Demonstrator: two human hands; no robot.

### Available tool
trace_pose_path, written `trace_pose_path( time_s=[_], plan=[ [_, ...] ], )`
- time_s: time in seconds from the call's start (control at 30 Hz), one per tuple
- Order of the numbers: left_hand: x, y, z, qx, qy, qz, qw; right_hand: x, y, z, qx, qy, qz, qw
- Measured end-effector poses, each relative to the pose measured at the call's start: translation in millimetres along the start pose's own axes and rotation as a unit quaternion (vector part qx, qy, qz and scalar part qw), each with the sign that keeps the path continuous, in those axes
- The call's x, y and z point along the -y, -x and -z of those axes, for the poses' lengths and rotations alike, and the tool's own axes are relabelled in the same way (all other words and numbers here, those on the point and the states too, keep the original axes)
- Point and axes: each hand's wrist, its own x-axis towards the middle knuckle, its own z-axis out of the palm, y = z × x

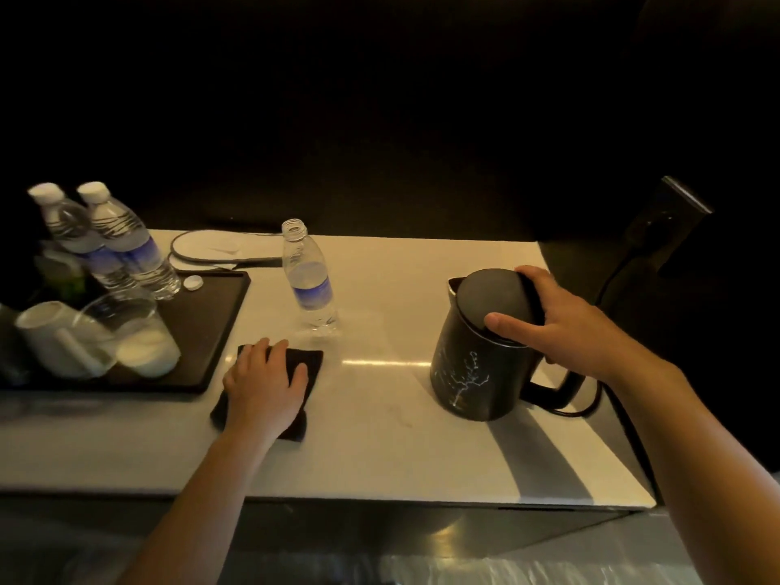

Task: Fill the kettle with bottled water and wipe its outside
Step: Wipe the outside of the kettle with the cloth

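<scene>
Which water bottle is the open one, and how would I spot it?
Find the white countertop and the dark tray at its left end. Just right of the tray, behind the black cloth, one bottle stands alone on the bare counter. Unlike the two capped bottles on the tray, it has no cap and looks nearly empty.

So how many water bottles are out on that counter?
3. Two capped bottles stand together at the tray's back left; one open bottle stands on the counter beside it.
</scene>
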Motion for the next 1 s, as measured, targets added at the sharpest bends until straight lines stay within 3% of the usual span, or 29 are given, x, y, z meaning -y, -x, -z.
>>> trace_pose_path(
  time_s=[0.13, 0.33, 0.47, 0.67, 0.77, 0.83, 0.93, 1.0],
  plan=[
    [27.0, 5.5, -13.7, 0.079, -0.064, 0.041, 0.994, 1.3, 1.4, -5.6, -0.027, -0.011, -0.009, 1.000],
    [29.6, 10.0, -29.5, 0.028, -0.101, -0.034, 0.994, 1.9, 3.3, -7.0, -0.039, -0.024, -0.013, 0.999],
    [20.4, 6.9, -34.7, -0.001, -0.095, -0.042, 0.995, 3.7, 6.8, -6.6, -0.046, -0.033, -0.013, 0.998],
    [-4.0, 10.8, -32.4, -0.082, 0.018, 0.021, 0.996, 4.3, 12.5, -12.8, -0.079, -0.056, -0.015, 0.995],
    [-20.5, 13.6, -18.9, -0.086, 0.183, 0.051, 0.978, 4.7, 13.4, -14.9, -0.087, -0.044, -0.016, 0.995],
    [-41.2, 18.8, -0.7, -0.034, 0.394, 0.104, 0.913, 5.6, 14.3, -15.1, -0.092, -0.040, -0.018, 0.995],
    [-85.2, 30.5, 23.8, 0.050, 0.696, 0.206, 0.686, 8.7, 16.5, -16.0, -0.100, -0.030, -0.022, 0.994],
    [-117.1, 38.6, 27.1, 0.073, 0.784, 0.225, 0.575, 10.3, 17.3, -16.7, -0.103, -0.025, -0.026, 0.994]
  ],
)
